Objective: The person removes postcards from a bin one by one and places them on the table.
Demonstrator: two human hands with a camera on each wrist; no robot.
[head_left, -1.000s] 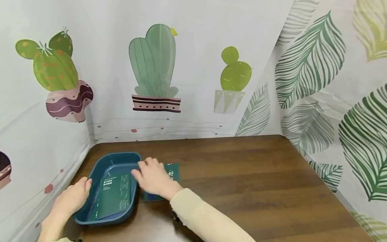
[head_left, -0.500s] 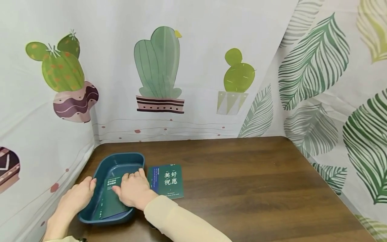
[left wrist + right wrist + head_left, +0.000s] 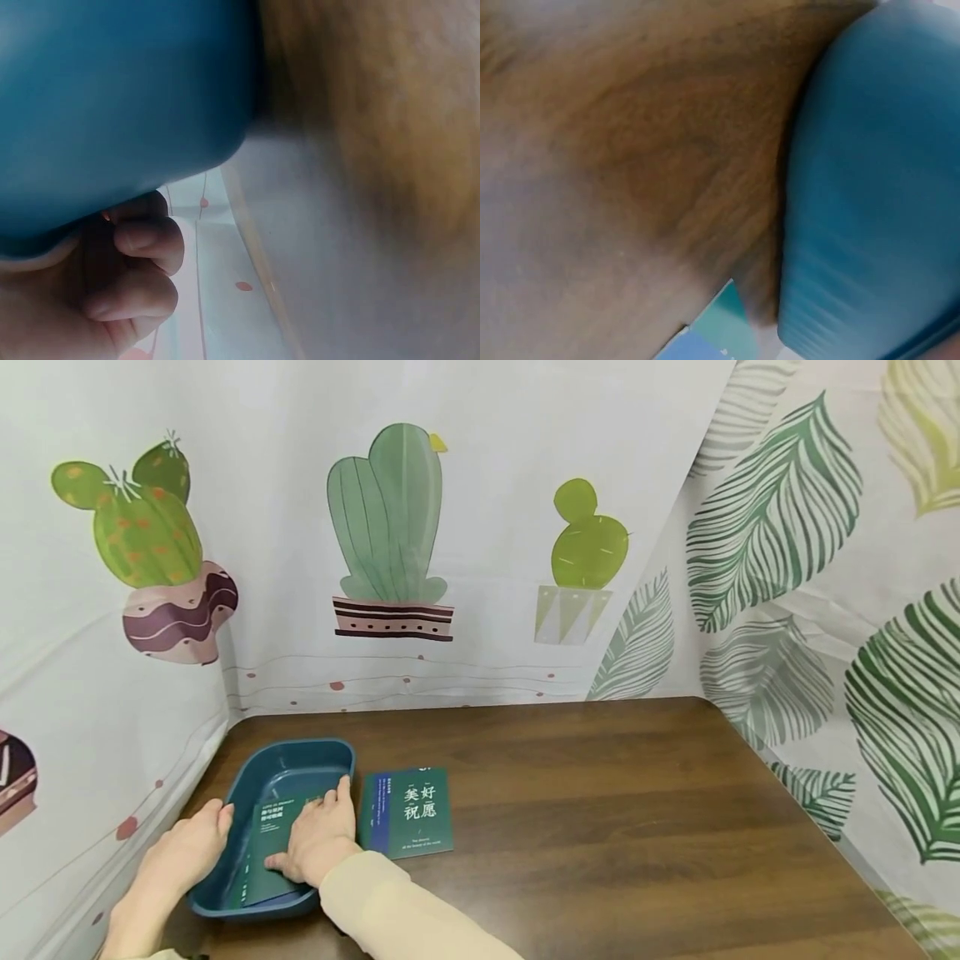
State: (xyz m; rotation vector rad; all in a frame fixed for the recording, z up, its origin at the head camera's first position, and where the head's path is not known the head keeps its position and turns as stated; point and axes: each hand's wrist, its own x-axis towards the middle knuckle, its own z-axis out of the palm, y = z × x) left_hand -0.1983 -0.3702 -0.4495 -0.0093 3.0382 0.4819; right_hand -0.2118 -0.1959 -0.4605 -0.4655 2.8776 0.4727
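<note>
A blue plastic tray (image 3: 303, 744) stands at the table's left end. My left hand (image 3: 183, 852) grips its left rim; in the left wrist view the fingers (image 3: 150, 244) curl against the tray's outer wall. Inside lies a green printed card (image 3: 264, 847), with a dark blue edge showing beneath it. Over the card's right part my right hand (image 3: 318, 839) rests with fingers extended and thumb spread, covering much of its print. Right of the tray another green card (image 3: 429, 831) with white characters overlaps a blue card (image 3: 379, 814) on the table.
The brown wooden table (image 3: 600, 827) extends far to the right. Behind it and to the left hang white cloths (image 3: 480, 527) printed with cacti and leaves. The tray's high outer wall (image 3: 877, 187) fills the right side of the right wrist view.
My right hand has moved left, from above the cards on the table into the tray and onto the card there. The left hand keeps its grip on the rim.
</note>
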